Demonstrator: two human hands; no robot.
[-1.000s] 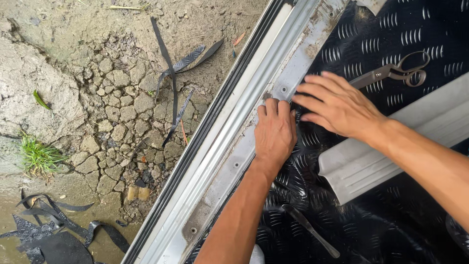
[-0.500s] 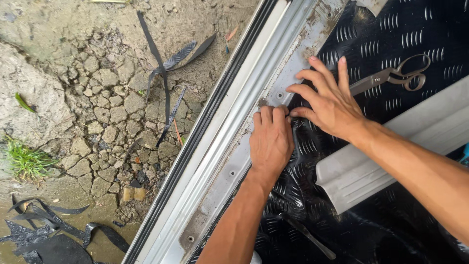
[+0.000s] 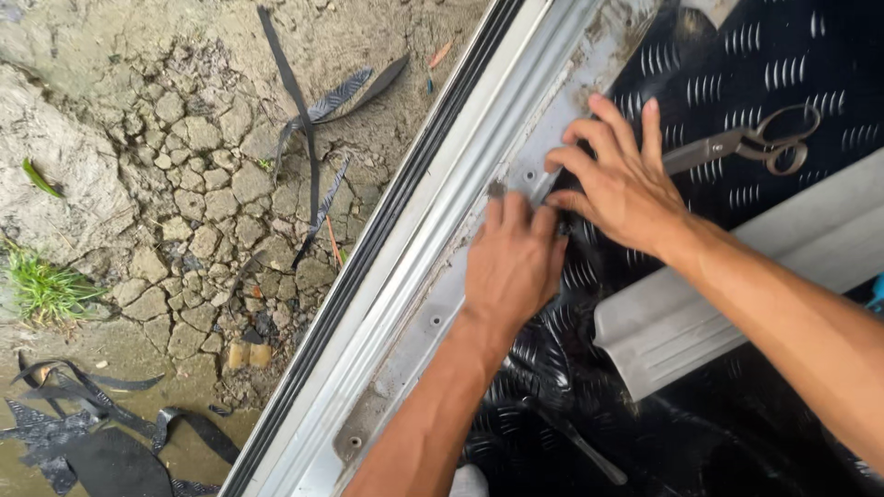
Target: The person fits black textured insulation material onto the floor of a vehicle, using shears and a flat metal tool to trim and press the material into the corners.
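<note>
My left hand (image 3: 512,262) lies palm down on the edge of a black embossed floor mat (image 3: 737,423), its fingertips pressing where the mat meets a grey metal door sill (image 3: 442,304). My right hand (image 3: 619,179) rests just beyond it with fingers spread, fingertips on the same mat edge against the sill. Neither hand holds a tool. The mat edge under both hands is hidden.
Metal scissors (image 3: 750,145) lie on the mat behind my right hand. A grey plastic trim strip (image 3: 737,294) lies across the mat under my right forearm. A slim dark tool (image 3: 580,446) rests near my left arm. Cracked mud (image 3: 184,202) with black mat offcuts (image 3: 313,120) lies outside the sill.
The view has shifted a little along the sill. My right hand has slid forward and spread its fingers. My left hand stays pressed on the mat edge.
</note>
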